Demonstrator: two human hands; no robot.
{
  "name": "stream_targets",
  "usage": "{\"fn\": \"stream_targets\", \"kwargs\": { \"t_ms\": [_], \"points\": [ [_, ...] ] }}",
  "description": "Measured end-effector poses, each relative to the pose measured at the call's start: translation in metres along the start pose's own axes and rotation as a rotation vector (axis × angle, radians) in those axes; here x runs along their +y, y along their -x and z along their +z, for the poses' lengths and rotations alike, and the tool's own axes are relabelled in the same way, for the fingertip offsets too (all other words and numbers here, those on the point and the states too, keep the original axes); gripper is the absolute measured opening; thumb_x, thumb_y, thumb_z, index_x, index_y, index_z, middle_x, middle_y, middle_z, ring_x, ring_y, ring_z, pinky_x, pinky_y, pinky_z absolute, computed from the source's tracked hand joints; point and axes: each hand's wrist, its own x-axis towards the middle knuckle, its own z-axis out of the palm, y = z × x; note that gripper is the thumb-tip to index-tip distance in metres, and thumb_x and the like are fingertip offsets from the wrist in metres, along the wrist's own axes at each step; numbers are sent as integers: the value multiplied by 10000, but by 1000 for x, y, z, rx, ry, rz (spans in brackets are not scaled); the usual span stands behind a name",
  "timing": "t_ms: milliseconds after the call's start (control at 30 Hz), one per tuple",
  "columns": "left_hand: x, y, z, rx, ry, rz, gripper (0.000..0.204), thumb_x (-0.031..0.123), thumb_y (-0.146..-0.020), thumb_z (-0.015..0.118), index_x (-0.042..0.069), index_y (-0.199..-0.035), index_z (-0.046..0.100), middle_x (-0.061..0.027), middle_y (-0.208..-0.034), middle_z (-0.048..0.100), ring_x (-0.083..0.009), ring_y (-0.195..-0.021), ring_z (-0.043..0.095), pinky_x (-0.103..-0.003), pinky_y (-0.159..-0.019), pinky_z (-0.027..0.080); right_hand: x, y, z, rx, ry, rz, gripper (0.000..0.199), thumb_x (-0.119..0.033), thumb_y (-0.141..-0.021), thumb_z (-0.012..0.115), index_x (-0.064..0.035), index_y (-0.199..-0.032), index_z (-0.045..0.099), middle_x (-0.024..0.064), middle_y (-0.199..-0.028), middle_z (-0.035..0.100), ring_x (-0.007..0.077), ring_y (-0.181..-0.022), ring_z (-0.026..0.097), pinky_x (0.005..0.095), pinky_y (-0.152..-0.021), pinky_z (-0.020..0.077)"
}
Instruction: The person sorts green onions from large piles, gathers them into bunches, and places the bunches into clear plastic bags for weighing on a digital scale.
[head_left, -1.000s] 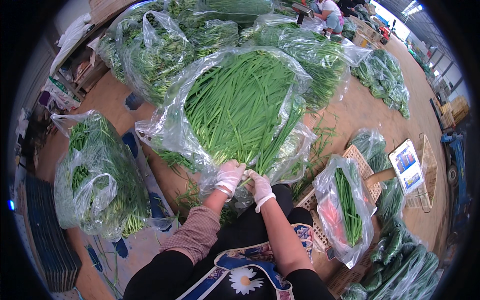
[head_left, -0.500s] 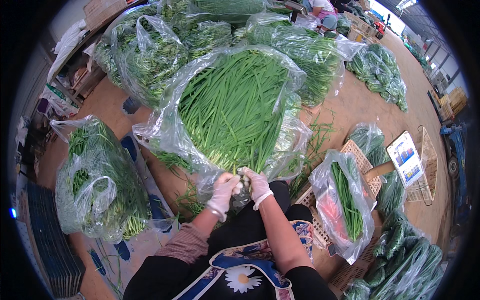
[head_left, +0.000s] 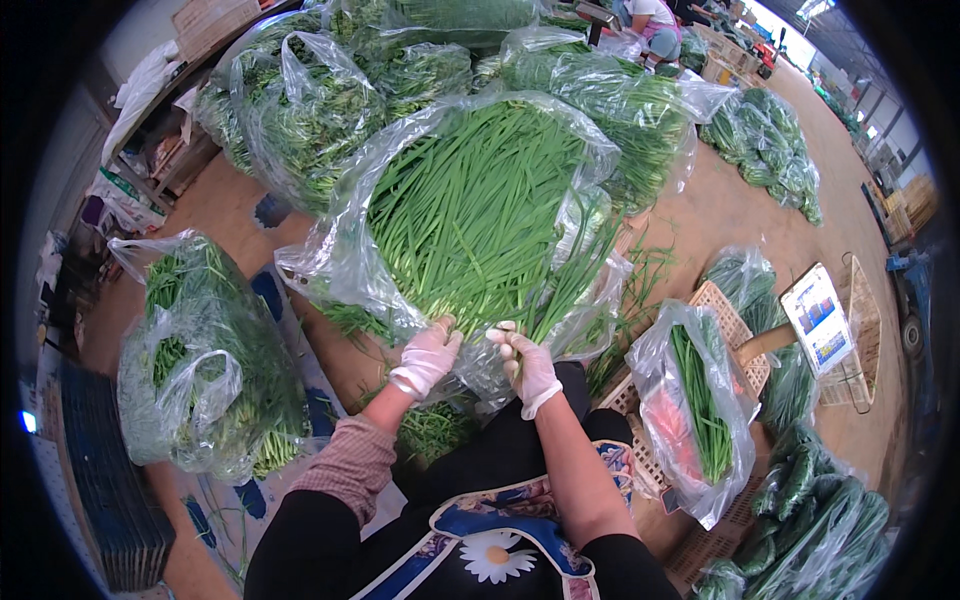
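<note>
Left hand: the left hand (head_left: pixel 425 357), in a white glove, is curled loosely with the fingers bent, pressing on the lower ends of the green stalks (head_left: pixel 470 215) at the mouth of the clear bag (head_left: pixel 345 235); a firm grip cannot be told.
Right hand: the right hand (head_left: pixel 528 362), also gloved in white, is closed around a thin bunch of stalks at their lower ends, just beside the left hand.
Green stalks: a big fan of long thin stalks lies in the open clear bag straight ahead of the person, tips pointing away, cut ends toward the hands.
Lap: a black apron (head_left: pixel 500 520) with a daisy print sits below the forearms.
Left side: a full bag of greens (head_left: pixel 205 370) lies on a blue-patterned sheet (head_left: pixel 270 300).
Right side: a smaller bag (head_left: pixel 695 410) holding a few stalks rests on a pale woven basket (head_left: pixel 730 315); dark cucumbers in bags (head_left: pixel 810 500) lie lower right.
Far side: more bagged greens (head_left: pixel 330 100) are piled behind.
Floor: brown bare ground (head_left: pixel 730 210), loose stalks scattered on it.
Room: an open shed with another person (head_left: pixel 655 25) crouched far off.
</note>
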Motion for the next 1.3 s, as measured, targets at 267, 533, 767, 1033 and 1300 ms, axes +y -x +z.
{"fn": "stream_targets", "kwargs": {
  "t_ms": [267,533,767,1033,1300],
  "points": [
    [-26,-15,21,162,128,-132,273,317,-866,574,54,-796,590,-74,-555,588,-173,-472,576,-327,-483,449,3,-1,5,12,108,15,202,-88,-887,490,-61,-1079,545,76,-835,666,57,-575,544,159,-422,382],
    [27,29,-23,-89,531,-130,168,193,-868,570,70,-753,564,1,-551,568,-51,-439,480,-225,-408,373,3,-7,-6,2,58,12,189,-97,-886,494,-67,-1058,567,74,-818,677,58,-558,562,169,-428,402],
    [-16,62,-85,-946,-112,-118,318,323,-839,586,60,-1004,654,-65,-759,647,-160,-598,608,-299,-578,495,5,-7,-1,-12,51,17,188,-96,-887,498,-61,-1055,575,79,-832,678,63,-584,587,176,-437,420],
    [-5,-24,-45,149,-292,42,263,275,-827,592,21,-763,564,-190,-762,595,-376,-761,581,-424,-689,473,2,-2,2,7,73,-1,200,-85,-887,497,-57,-1066,582,82,-845,680,73,-589,596,181,-443,431],
    [-14,-43,-47,-23,655,-222,92,122,-825,648,45,-792,608,-13,-648,611,-51,-459,483,-198,-428,374,5,-8,-3,-2,77,14,206,-92,-891,490,-54,-1072,582,73,-844,681,69,-601,598,173,-453,432]
  ]
}}
